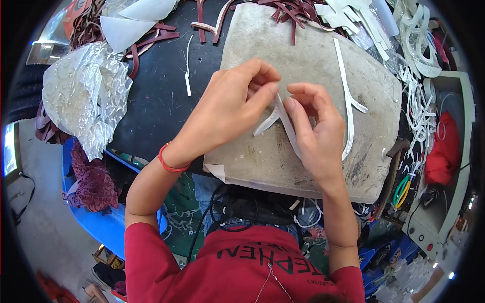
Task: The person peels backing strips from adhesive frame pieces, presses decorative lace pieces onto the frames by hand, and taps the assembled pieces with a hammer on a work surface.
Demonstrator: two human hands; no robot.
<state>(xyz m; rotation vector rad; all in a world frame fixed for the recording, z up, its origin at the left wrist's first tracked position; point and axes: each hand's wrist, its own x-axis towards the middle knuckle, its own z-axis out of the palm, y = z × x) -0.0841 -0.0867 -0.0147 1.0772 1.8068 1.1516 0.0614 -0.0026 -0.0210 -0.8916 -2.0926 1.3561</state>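
Observation:
A thin white Y-shaped strap [287, 125] hangs between my hands above the grey slab. My left hand [230, 103] is closed, thumb and forefinger pinching the strap near its upper end. The short side branch points down and to the left. On the strap's other side, my right hand [322, 134] is closed with curled fingers, its thumb against the strap's edge; the lower end passes behind this hand. A second white branched strap [347, 96] lies on the slab to the right of my right hand.
The worn grey slab [242, 161] rests on a black tabletop [156, 96]. Crumpled silver foil sheeting [88, 96] lies at left, maroon straps [290, 12] and white cut pieces [353, 20] at the back. A hammer-like tool [391, 171] hangs at the right edge, beside a grey machine housing [454, 202].

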